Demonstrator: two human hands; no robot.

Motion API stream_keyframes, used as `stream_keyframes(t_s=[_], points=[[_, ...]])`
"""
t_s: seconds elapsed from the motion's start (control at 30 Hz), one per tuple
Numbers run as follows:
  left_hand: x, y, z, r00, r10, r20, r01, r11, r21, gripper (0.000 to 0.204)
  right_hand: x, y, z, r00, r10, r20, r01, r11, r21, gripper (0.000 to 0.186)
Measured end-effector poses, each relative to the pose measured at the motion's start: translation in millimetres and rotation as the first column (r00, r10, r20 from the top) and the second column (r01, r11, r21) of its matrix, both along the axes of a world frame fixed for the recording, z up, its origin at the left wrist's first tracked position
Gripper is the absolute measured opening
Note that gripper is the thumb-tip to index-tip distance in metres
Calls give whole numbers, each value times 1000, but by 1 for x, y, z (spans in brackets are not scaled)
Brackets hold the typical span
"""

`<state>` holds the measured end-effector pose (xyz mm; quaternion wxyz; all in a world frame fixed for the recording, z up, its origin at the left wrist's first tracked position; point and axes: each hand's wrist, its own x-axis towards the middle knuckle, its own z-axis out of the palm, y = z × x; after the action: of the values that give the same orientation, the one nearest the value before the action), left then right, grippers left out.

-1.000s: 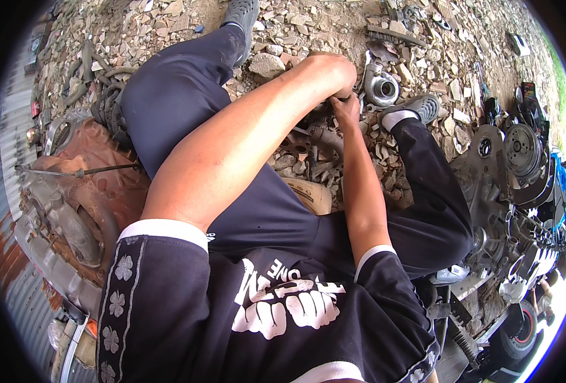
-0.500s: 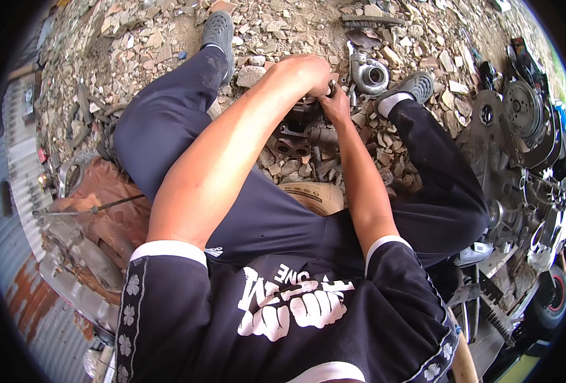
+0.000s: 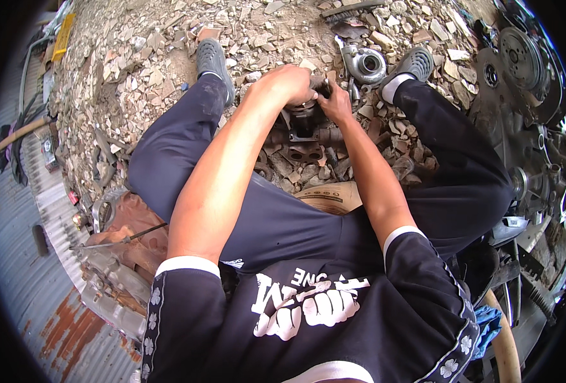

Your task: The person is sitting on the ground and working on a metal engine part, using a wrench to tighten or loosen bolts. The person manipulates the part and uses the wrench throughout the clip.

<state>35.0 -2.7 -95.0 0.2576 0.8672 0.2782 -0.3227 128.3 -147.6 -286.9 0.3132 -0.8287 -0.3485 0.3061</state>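
Observation:
Between my knees a dark metal engine part (image 3: 305, 121) rests on broken rubble, with a flange with two openings (image 3: 305, 153) on its lower side. My left hand (image 3: 289, 85) bends over the top of the part, fingers closed on it. My right hand (image 3: 336, 101) is pinched at the same top end, from the right, by a small dark piece I cannot make out clearly. Just beyond lies a silver turbocharger (image 3: 359, 64). A tan cardboard piece (image 3: 328, 195) is under me, at my lap.
Engine parts and a pulley (image 3: 519, 57) crowd the right. At left lie a rusty cover (image 3: 130, 220), hoses (image 3: 104, 150), corrugated sheet metal (image 3: 53, 300) and a pole (image 3: 15, 137). My shoes (image 3: 211, 59) and legs frame the rubble ground (image 3: 136, 70); a brush (image 3: 353, 9) lies at the back.
My left hand has shifted left and down, showing more of the dark part's top. My right hand stays at the part. The view has also shifted, showing more ground at left.

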Motion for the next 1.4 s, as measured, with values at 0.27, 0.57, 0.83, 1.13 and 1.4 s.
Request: stream_keyframes(t_s=[0.27,0.57,0.83,1.13,1.4], points=[[0,3,-10,998,-28,49,28,1000,-7,56,9,0,-15,999,29,-30,-30,999,-40,58],[1,1,0,999,-36,14,36,999,0,49,12,2,-8,991,125,41,-127,991,44,56],[0,1,-1,999,-34,27,34,999,9,49,6,1,-18,997,-32,-76,29,999,-37,61],[-1,3,-7,999,-39,13,39,999,-9,51,13,8,-5,994,109,-25,-111,990,-86,61],[0,1,-7,999,-37,24,37,999,4,57,22,12,3,967,250,59,-249,968,-16,62]])
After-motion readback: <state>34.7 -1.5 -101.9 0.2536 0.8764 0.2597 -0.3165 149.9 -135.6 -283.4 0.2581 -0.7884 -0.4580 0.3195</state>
